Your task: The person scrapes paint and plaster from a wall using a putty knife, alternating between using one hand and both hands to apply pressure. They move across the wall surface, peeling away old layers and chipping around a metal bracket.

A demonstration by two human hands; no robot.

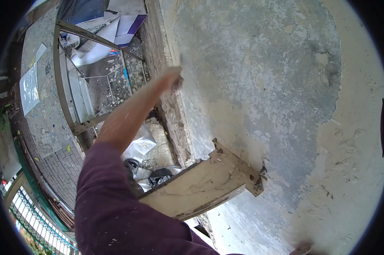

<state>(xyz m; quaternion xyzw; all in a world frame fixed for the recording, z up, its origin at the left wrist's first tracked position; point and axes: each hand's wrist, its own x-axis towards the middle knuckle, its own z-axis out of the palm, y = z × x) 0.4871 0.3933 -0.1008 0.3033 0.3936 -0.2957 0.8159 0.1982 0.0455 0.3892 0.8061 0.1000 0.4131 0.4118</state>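
My left hand [173, 80] is at the end of my outstretched arm, in a purple sleeve, against the near edge of the wall [260, 72]. Its fingers are curled closed. A dark, blurred sliver shows just past them, too smeared to name. Grey and patchy, the wall has lost its cream paint over a wide area with a ragged edge. At the bottom edge of the view my right hand [302, 247] shows only in part, dark and blurred, close to the wall; its fingers cannot be made out. Pale flecks lie on my sleeve.
A cracked cream ledge [196, 182] juts from the wall below my arm. A metal frame [64, 80] stands at left, near crumpled sheets [102, 42] and plastic bags [141, 142]. Brick paving [62, 170] and a green railing [38, 225] lie at lower left.
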